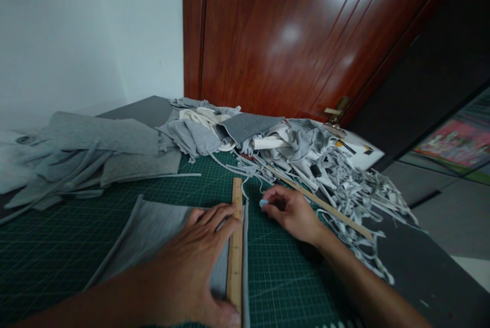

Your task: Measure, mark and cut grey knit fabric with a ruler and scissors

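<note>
My left hand presses down on a wooden ruler, fingertips and thumb spread along its length. Under the ruler lies a flat piece of grey knit fabric, and a narrow strip of it shows past the ruler's right edge. To the right, my right hand pinches a small light-blue piece that looks like tailor's chalk. It is held above the green cutting mat, apart from the ruler and the fabric. My left hand covers part of the fabric.
Grey fabric pieces are piled at the left. Thin offcuts heap up at the back and right. A second wooden ruler lies slanted beside them. Behind the table are a white wall and a reddish-brown door.
</note>
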Demonstrator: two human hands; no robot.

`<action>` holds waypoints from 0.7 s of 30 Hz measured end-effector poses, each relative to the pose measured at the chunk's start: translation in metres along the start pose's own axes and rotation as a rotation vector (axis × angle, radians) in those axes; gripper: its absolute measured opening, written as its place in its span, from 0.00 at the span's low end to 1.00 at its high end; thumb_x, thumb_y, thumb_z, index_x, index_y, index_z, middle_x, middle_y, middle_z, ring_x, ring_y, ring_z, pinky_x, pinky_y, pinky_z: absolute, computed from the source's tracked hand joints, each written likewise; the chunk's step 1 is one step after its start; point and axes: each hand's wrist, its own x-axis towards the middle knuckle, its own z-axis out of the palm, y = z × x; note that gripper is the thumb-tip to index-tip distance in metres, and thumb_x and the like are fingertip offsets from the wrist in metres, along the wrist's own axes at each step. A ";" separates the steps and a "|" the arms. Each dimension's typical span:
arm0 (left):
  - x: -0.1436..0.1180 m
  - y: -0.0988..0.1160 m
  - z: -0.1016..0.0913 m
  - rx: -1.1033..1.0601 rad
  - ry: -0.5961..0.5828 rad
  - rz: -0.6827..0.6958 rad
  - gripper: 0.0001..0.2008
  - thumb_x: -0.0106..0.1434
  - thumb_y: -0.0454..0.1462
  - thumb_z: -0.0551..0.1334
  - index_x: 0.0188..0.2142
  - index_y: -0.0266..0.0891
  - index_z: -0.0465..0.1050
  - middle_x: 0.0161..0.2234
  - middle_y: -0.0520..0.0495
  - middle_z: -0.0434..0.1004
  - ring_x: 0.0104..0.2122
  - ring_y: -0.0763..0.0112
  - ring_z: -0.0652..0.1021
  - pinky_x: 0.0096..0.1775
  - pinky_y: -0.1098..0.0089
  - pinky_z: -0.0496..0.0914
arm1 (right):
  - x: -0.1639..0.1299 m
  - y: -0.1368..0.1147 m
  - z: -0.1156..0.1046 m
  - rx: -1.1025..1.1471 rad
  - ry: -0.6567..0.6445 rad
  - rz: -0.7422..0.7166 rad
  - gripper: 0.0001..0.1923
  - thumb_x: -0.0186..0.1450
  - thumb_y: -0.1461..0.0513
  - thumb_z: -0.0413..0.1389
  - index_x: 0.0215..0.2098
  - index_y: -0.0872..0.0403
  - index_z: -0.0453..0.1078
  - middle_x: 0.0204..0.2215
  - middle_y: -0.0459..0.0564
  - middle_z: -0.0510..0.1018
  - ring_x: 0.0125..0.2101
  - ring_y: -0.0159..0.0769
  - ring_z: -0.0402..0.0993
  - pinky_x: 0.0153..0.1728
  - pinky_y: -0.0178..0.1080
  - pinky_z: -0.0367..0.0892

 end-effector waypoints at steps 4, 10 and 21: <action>-0.001 0.001 -0.003 -0.009 -0.023 -0.016 0.55 0.40 0.54 0.82 0.68 0.50 0.71 0.74 0.40 0.61 0.71 0.34 0.63 0.68 0.42 0.60 | 0.002 -0.002 -0.022 -0.274 0.092 -0.037 0.04 0.71 0.65 0.58 0.41 0.54 0.76 0.29 0.50 0.78 0.29 0.44 0.75 0.38 0.47 0.71; -0.001 -0.003 -0.009 -0.067 -0.037 0.026 0.49 0.44 0.58 0.80 0.64 0.52 0.74 0.74 0.40 0.61 0.72 0.32 0.61 0.68 0.40 0.60 | -0.004 -0.036 0.000 -0.314 -0.226 -0.323 0.13 0.72 0.70 0.59 0.50 0.51 0.78 0.50 0.54 0.80 0.52 0.46 0.77 0.56 0.46 0.72; -0.015 -0.015 0.002 -0.141 0.179 -0.085 0.10 0.61 0.34 0.63 0.43 0.44 0.74 0.75 0.41 0.56 0.74 0.41 0.59 0.68 0.43 0.64 | -0.017 -0.035 0.008 -0.262 -0.279 -0.453 0.12 0.76 0.72 0.54 0.39 0.52 0.74 0.45 0.53 0.80 0.49 0.45 0.73 0.52 0.47 0.70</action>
